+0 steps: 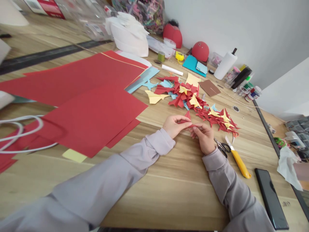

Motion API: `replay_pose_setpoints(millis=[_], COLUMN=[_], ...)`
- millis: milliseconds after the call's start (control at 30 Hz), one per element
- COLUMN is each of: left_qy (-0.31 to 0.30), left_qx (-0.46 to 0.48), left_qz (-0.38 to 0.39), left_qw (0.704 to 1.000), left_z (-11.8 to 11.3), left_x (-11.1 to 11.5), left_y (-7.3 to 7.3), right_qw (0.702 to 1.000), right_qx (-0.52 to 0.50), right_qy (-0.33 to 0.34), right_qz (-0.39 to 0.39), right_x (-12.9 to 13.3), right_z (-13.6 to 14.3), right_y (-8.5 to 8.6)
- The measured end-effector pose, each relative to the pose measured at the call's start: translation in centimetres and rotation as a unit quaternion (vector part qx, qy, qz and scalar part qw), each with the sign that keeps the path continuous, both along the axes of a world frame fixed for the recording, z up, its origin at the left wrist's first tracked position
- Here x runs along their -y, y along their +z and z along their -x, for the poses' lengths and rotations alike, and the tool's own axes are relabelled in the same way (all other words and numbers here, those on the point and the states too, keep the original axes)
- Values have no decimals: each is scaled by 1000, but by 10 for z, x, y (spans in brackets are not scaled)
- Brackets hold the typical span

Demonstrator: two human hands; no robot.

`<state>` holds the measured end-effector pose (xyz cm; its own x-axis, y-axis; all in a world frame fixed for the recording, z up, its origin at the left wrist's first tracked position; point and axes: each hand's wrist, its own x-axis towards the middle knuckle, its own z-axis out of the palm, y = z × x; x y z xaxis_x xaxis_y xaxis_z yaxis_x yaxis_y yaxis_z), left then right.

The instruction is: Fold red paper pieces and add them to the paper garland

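A small folded red paper piece (pixel 187 115) is pinched between both hands over the wooden table (pixel 169 193). My left hand (pixel 174 126) grips it from the left, thumb on top. On its right end, the fingers of my right hand (pixel 204 137) are closed. Just beyond the hands spreads a pile of folded red paper pieces (pixel 178 100), mixed with yellow and light blue ones. A separate yellow folded piece (pixel 155 97) lies at the pile's left edge.
Large red paper sheets (pixel 96 112) cover the left. Black scissors (pixel 224 147) and a yellow cutter (pixel 241 163) lie beside my right hand, a black phone (pixel 271 198) farther right. Bottles (pixel 253 93), a tape measure (pixel 179 56) and teal paper (pixel 193 66) stand or lie behind.
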<state>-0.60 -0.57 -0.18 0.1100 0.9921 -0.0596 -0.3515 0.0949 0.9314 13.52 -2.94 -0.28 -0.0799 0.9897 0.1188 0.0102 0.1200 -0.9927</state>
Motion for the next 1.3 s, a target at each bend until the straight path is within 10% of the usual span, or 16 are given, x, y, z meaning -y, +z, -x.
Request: replay_pose_setpoints(millis=[1300], left_qy=[13], left_qx=[-48], left_qz=[-6], left_qw=[999], left_z=[0], left_x=[4], left_y=[4], right_qw=[996], right_qx=[-73], right_qy=[-5], right_qz=[46], right_x=[-2], right_z=[-2], right_y=[-1])
